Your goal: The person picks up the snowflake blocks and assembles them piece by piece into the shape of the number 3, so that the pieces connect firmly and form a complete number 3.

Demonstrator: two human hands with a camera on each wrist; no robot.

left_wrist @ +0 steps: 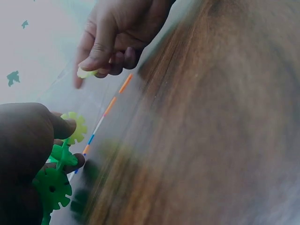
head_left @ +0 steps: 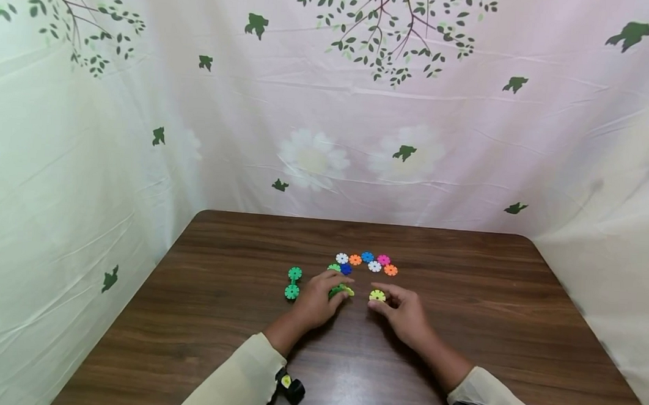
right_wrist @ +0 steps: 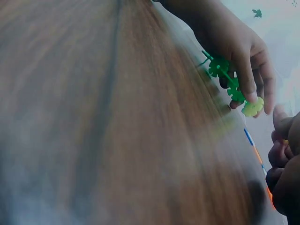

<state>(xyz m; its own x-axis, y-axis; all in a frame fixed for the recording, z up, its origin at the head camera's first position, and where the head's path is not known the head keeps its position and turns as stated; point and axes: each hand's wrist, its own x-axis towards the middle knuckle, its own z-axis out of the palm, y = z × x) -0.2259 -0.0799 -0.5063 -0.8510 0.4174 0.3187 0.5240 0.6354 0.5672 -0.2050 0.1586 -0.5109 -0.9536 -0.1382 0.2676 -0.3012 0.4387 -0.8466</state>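
My left hand (head_left: pixel 317 300) grips a joined set of notched discs; in the left wrist view its green disc (left_wrist: pixel 53 188) and yellow-green disc (left_wrist: pixel 75 127) show at the thumb and fingers. The right wrist view also has this green chain (right_wrist: pixel 218 67) under the left hand (right_wrist: pixel 236 44). Opposite it, my right hand (head_left: pixel 408 320) pinches one yellow disc (head_left: pixel 377 296) between thumb and fingers. A gap separates the two hands, and the yellow discs do not touch.
Behind the hands lie loose discs: white (head_left: pixel 342 258), orange (head_left: pixel 390 270), blue (head_left: pixel 367 257), pink (head_left: pixel 383 260), dark blue (head_left: pixel 345 269) and light green (head_left: pixel 334 267). Left of the left hand is a joined green piece (head_left: pixel 291 292). A printed curtain (head_left: pixel 318 104) hangs behind the brown table (head_left: pixel 219 319).
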